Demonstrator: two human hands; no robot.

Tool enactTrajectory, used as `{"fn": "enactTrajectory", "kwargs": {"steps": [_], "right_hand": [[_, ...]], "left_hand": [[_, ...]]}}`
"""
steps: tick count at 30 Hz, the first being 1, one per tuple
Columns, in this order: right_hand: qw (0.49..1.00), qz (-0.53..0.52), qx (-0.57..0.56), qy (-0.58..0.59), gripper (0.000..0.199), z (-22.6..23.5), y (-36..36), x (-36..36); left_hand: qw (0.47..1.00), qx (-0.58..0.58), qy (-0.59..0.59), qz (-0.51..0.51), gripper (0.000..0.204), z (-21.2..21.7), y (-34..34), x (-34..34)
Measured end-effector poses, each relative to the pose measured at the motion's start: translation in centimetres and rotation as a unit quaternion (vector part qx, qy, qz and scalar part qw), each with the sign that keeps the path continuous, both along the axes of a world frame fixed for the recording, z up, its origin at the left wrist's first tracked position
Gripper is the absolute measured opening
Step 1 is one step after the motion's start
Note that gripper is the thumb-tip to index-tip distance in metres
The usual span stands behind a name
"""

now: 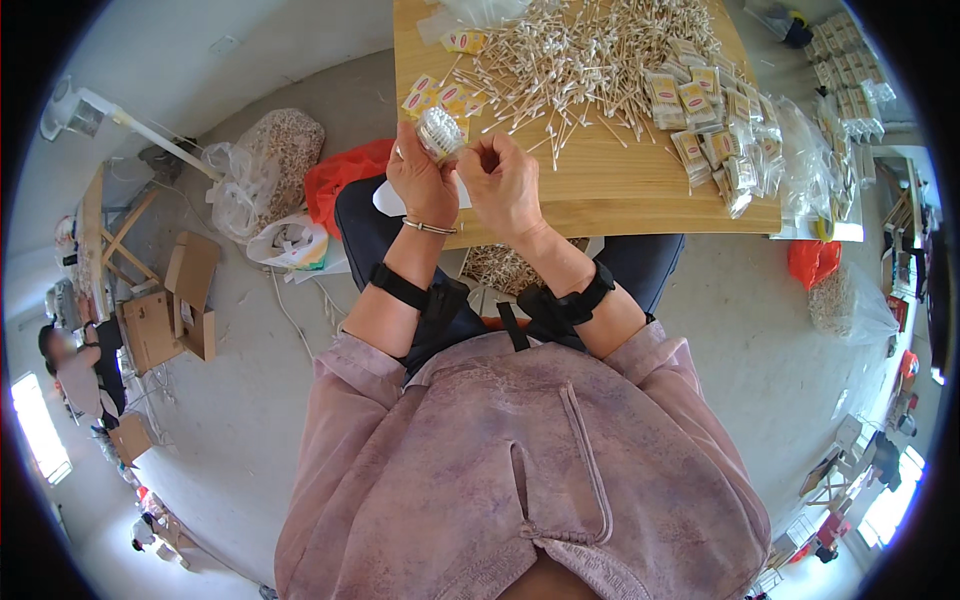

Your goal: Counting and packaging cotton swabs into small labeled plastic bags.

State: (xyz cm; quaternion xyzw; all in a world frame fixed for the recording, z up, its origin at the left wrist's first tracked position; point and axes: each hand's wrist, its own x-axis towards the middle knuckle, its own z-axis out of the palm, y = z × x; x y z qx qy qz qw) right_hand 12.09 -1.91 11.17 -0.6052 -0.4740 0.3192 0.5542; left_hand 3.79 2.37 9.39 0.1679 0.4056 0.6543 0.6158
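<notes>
Above the near left part of the table, my left hand (424, 180) is wrapped round a bundle of cotton swabs (440, 131) in clear, shiny plastic, the white tips pointing up. Close on its right, my right hand (503, 188) has its fingers curled in a pinch; whatever they hold is hidden. Just beyond the bundle lie several small yellow-and-white cards (420, 96). A large loose pile of cotton swabs (560, 70) spreads over the far middle of the table. Filled flat packs of swabs (697, 103) are heaped to the right of that pile.
The wooden table (620, 185) ends just before my lap. Clear plastic bags (805, 150) lie at its right edge. On the floor at left are a big bag of swabs (285, 150), a red bag (340, 180) and an open cardboard box (190, 290). Another person (85, 375) sits far left.
</notes>
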Motion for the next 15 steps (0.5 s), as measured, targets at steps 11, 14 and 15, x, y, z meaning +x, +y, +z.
{"fn": "enactTrajectory", "kwargs": {"steps": [11, 14, 15], "right_hand": [[0.960, 0.082, -0.033, 0.265, 0.011, 0.2, 1.6, 3.3], [0.970, 0.111, -0.076, 0.203, 0.026, 1.9, 2.6, 4.0], [0.970, 0.157, -0.103, 0.155, 0.035, 1.9, 3.0, 4.3]], "left_hand": [[0.996, 0.051, 0.012, -0.068, 0.028, -0.9, 0.8, -1.3], [0.992, 0.076, 0.060, -0.082, 0.028, -1.4, 0.7, -1.5], [0.986, 0.105, 0.073, -0.111, 0.027, -1.6, 0.7, -1.6]]}}
